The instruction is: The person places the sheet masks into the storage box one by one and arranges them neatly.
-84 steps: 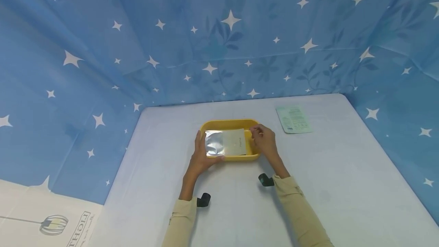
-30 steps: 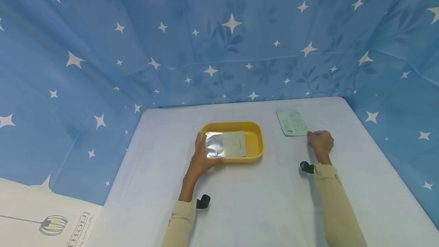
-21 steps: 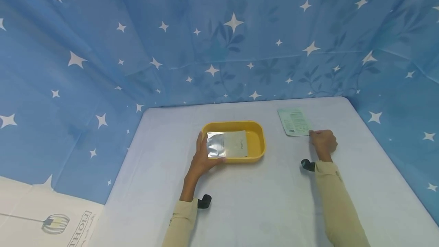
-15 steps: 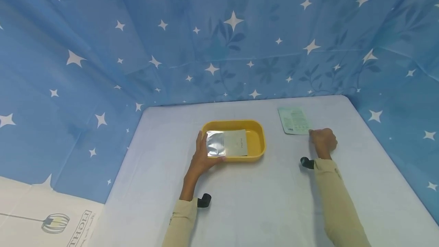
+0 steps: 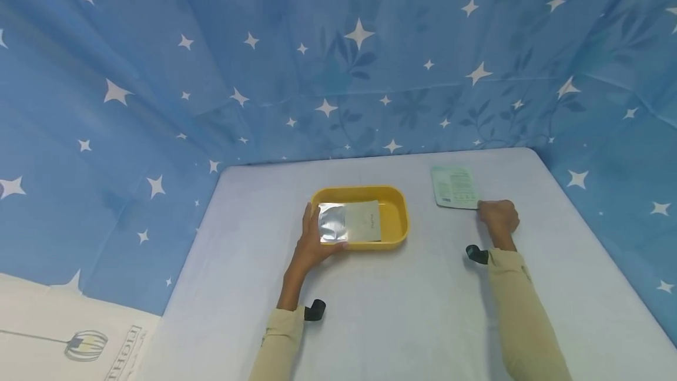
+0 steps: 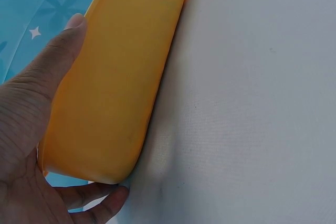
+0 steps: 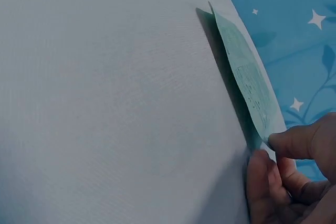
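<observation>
A shallow yellow tray with rounded corners sits on the table. My left hand grips its left end, the thumb along the near wall and the fingers round the end, as the left wrist view shows. Inside the tray lies a flat packet, silver on its left part and pale cream with print on the right. My right hand pinches the near right corner of a pale green printed packet between thumb and finger. In the right wrist view the green packet stands slightly tilted above its shadow.
The table has a white cover. A blue curtain with white stars hangs behind and along both sides. Cream fabric with a lamp print shows at lower left. Black wrist cameras sit at both cuffs.
My right hand has gone from the tray's right end over to the green packet and taken its corner. The packet has turned slightly and shifted a little. My left hand stays on the tray.
</observation>
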`<state>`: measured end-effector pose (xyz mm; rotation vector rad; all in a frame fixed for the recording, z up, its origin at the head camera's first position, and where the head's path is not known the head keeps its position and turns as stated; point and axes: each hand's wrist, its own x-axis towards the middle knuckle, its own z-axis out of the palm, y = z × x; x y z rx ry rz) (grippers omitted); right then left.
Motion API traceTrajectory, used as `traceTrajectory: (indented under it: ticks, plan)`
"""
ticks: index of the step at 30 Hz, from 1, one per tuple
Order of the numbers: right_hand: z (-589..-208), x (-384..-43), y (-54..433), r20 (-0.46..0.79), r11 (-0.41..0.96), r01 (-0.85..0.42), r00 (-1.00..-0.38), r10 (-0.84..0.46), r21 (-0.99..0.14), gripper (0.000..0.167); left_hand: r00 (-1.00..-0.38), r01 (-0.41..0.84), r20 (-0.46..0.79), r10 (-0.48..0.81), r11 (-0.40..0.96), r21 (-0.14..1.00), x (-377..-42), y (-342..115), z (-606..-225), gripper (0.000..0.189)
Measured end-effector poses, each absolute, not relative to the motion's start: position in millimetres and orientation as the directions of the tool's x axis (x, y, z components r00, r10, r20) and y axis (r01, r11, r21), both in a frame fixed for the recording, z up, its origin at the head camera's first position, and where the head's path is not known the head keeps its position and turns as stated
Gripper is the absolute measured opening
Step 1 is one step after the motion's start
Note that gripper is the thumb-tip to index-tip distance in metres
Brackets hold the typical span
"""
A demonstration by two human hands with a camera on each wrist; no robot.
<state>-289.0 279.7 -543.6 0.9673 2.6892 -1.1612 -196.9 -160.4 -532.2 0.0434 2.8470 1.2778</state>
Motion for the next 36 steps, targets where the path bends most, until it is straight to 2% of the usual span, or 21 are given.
traceTrajectory:
  ticks: [3,8,12,16,19,24,28,32,36]
  plan:
    - [-544,-287,285,-0.279,0.456,0.542,-0.804,0.525,-0.706,0.041,-0.999,0.007,-0.015,0.028,0.66,0.751,-197,-159,-532,0.122]
    - [-546,-284,292,-0.345,0.206,0.489,-0.803,0.487,-0.847,0.043,-0.999,-0.008,-0.029,0.02,0.67,0.743,-198,-158,-533,0.124]
    - [-546,-280,294,-0.395,0.057,0.474,-0.789,0.471,-0.879,0.044,-1.0,0.015,-0.007,0.03,0.668,0.744,-199,-159,-533,0.124]
    - [-544,-279,293,-0.426,-0.049,0.457,-0.776,0.465,-0.888,0.03,-1.0,0.019,-0.002,0.03,0.671,0.742,-199,-160,-533,0.124]
    - [-543,-279,292,-0.428,-0.051,0.456,-0.786,0.447,-0.889,0.027,-1.0,0.015,-0.006,0.029,0.672,0.741,-200,-160,-534,0.124]
    - [-543,-284,294,-0.463,0.042,0.521,-0.791,0.399,-0.853,0.053,-1.0,0.007,-0.014,0.025,0.672,0.74,-200,-159,-536,0.124]
    - [-544,-284,295,-0.473,0.089,0.544,-0.789,0.393,-0.834,0.056,-1.0,-0.001,-0.022,0.023,0.675,0.738,-199,-159,-535,0.124]
    - [-545,-280,296,-0.463,0.044,0.524,-0.785,0.411,-0.85,0.057,-1.0,0.005,-0.017,0.026,0.671,0.741,-198,-159,-534,0.124]
    - [-547,-278,298,-0.469,-0.07,0.487,-0.777,0.419,-0.87,0.059,-1.0,0.016,-0.005,0.03,0.666,0.745,-198,-159,-533,0.123]
